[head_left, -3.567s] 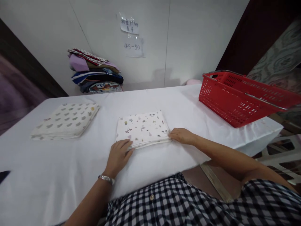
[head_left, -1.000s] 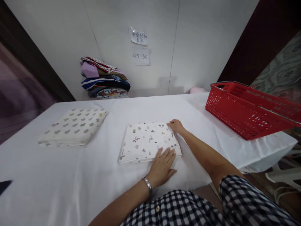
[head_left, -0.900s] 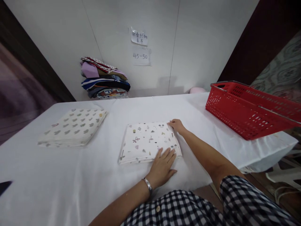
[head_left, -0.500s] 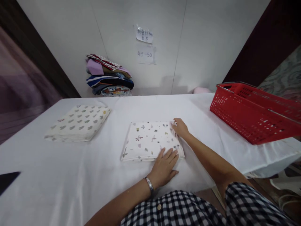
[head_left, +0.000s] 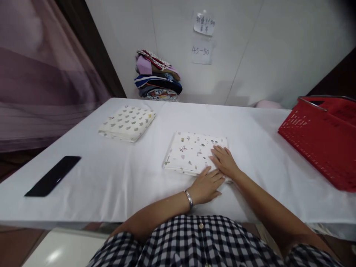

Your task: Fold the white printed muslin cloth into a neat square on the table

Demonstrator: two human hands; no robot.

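A folded white cloth (head_left: 191, 152) with small plant-like prints lies on the white-covered table in front of me. My left hand (head_left: 207, 185), with a silver bracelet at the wrist, rests flat on its near right edge, fingers spread. Flat on the cloth's right side is my right hand (head_left: 224, 160), its fingers stretched out and nearly touching the left hand's fingers. Both palms are turned down, and the cloth's right near corner is partly hidden beneath them.
Another folded cloth (head_left: 128, 123) with grey prints lies at the back left. A black phone-like slab (head_left: 52, 177) is near the left front. On the right stands a red plastic basket (head_left: 319, 144). A stack of folded fabrics (head_left: 158, 79) sits behind the table by the wall.
My right hand has come from the cloth's far right corner down onto its right side, close to my left hand. A loose sheer layer at the right now lies lower. My view has shifted left.
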